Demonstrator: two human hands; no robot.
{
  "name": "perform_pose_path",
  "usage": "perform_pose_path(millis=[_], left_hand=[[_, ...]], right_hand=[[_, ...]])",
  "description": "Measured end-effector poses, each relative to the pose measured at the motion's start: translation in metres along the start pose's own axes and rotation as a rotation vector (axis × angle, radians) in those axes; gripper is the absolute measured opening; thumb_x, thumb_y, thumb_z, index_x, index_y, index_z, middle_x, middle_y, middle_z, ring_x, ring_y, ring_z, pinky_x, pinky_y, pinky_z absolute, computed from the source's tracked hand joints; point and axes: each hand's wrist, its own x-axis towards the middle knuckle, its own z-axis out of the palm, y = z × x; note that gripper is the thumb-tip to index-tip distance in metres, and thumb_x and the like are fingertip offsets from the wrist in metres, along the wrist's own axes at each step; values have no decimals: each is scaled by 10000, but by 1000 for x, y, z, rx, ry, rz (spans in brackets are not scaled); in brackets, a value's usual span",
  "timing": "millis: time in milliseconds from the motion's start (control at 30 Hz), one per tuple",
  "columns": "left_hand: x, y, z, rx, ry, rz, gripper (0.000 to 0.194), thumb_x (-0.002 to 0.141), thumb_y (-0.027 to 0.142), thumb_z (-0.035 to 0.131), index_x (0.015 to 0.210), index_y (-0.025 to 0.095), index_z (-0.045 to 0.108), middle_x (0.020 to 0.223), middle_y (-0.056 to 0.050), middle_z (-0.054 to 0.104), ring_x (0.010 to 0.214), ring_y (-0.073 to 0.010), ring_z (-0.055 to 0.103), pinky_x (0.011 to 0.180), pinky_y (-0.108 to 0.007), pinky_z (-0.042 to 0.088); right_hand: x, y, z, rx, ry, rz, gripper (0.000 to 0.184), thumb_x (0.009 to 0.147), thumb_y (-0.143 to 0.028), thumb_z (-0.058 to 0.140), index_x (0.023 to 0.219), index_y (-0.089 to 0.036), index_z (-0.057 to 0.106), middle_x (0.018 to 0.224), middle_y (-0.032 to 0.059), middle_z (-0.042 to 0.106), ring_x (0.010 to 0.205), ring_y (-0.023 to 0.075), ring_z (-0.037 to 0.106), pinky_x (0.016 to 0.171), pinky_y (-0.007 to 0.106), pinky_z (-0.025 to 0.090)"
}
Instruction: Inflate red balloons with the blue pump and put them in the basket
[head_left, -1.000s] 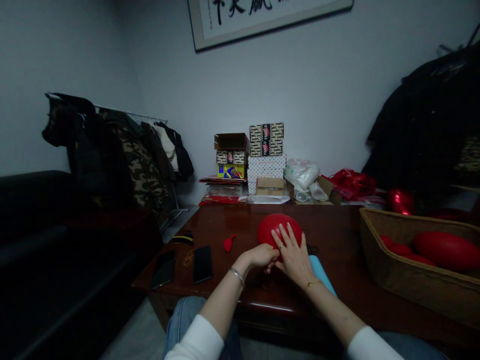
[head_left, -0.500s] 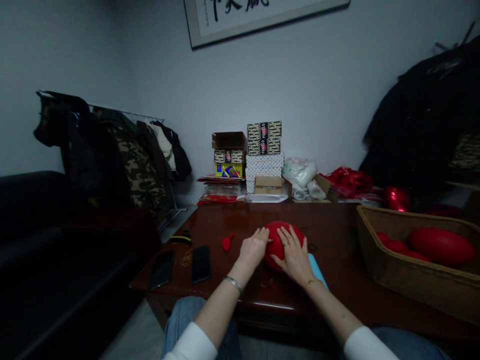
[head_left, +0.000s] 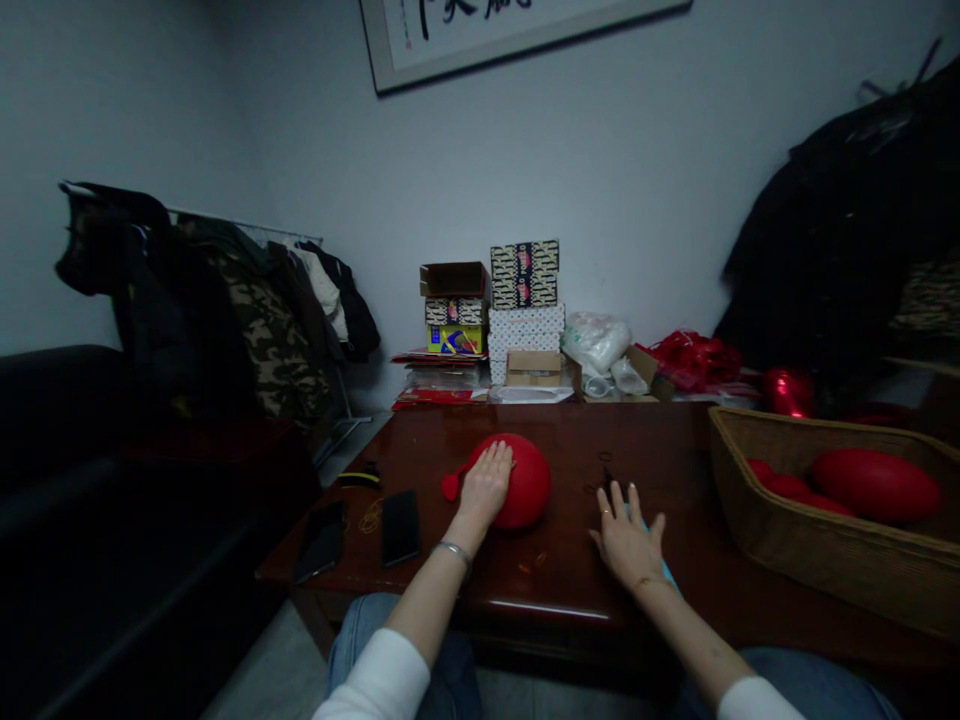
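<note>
A round, inflated red balloon (head_left: 530,482) rests on the dark wooden table. My left hand (head_left: 486,485) is closed over its left side, the fingers together and the thumb hidden. Partly behind that hand lies a small limp red balloon (head_left: 450,487). My right hand (head_left: 628,540) is off the balloon, open with spread fingers, low over the table at the right. Beneath it a light-blue flat object (head_left: 666,572) shows in part. Just beyond its fingertips lies a dark object with loops (head_left: 606,470), possibly scissors, too dim to be sure.
On the left of the table (head_left: 570,590) are two dark phones (head_left: 400,527), yellowish rubber bands (head_left: 370,516) and a black-and-yellow item (head_left: 361,478). A wicker basket (head_left: 817,560) with red balloons (head_left: 874,485) stands at the right. Stacked boxes (head_left: 526,340) and plastic bags (head_left: 598,340) line the back.
My left hand and the inflated balloon have moved left, close to the limp balloon. My right hand has let go of the balloon and moved right, over the blue object.
</note>
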Motion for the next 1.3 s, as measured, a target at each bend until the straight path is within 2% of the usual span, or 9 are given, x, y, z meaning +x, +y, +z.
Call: perform_pose_path(millis=[100, 233, 500, 600, 767, 833, 933, 1133, 1300], left_hand=[[-3, -8, 3, 15, 14, -58, 368, 904, 170, 372, 1221, 72, 531, 1269, -183, 511, 1209, -242, 456, 1018, -389, 389], [-7, -9, 7, -7, 10, -71, 377, 906, 174, 363, 1231, 83, 528, 1279, -176, 498, 1215, -244, 449, 1019, -397, 385], [-6, -4, 9, -43, -5, -98, 385, 902, 183, 372, 1250, 105, 516, 1290, -162, 492, 1221, -240, 444, 1020, -387, 385], [-4, -2, 9, -49, -3, -113, 380, 903, 192, 379, 1244, 102, 520, 1275, -164, 509, 1215, -238, 452, 1015, -382, 390], [5, 4, 1, -23, -19, -165, 378, 908, 181, 365, 1228, 62, 525, 1264, -192, 516, 1208, -249, 463, 1007, -379, 391], [8, 9, -6, -23, -35, -193, 380, 906, 165, 358, 1237, 63, 515, 1275, -193, 507, 1205, -247, 468, 991, -372, 405], [9, 19, -18, -52, -87, -251, 377, 911, 181, 354, 1249, 112, 505, 1273, -166, 523, 1164, -220, 514, 934, -336, 452], [2, 22, -29, -149, -194, -242, 384, 923, 273, 343, 1269, 178, 479, 1255, -148, 548, 1087, -231, 572, 854, -340, 498], [3, -1, -25, -152, -97, 98, 407, 907, 227, 398, 1297, 121, 448, 1309, -136, 500, 1261, -202, 401, 1019, -339, 387]], right_hand=[[-8, 22, 18, 0, -87, 171, 513, 846, -150, 213, 1311, -165, 429, 1443, 156, 290, 1305, 394, 236, 858, 746, 223], [-11, 43, 26, 46, -112, 158, 568, 816, -124, 171, 1329, -148, 412, 1403, 224, 332, 1009, 338, 568, 766, 581, 436], [2, 61, 15, 117, -73, 117, 555, 828, -153, 161, 1324, -159, 411, 1373, 224, 382, 1039, 349, 547, 758, 594, 425], [13, 38, 0, 153, -19, 44, 538, 844, -241, 265, 1366, -119, 319, 1403, 224, 332, 1240, 347, 376, 903, 603, 338], [23, -49, -36, 282, 62, -251, 704, 834, -398, 403, 1425, -139, 123, 1502, 102, 138, 1366, 197, 130, 1064, 381, 257], [22, -83, -49, 447, 135, -362, 799, 793, -373, 475, 1430, -134, 57, 1498, 132, 131, 1369, 229, 110, 1060, 445, 250], [22, -113, -61, 457, 161, -302, 841, 745, -317, 509, 1429, -144, 52, 1496, 137, 138, 1374, 265, 42, 1055, 541, 180], [38, -114, -59, 522, 90, -219, 825, 767, -318, 478, 1417, -106, 15, 1468, 187, 194, 1368, 286, 68, 1019, 647, 60], [55, -96, -59, 589, -13, -352, 958, 651, -510, 626, 1409, -203, 127, 1433, 157, 292, 1339, 272, 207, 1017, 585, 213]])
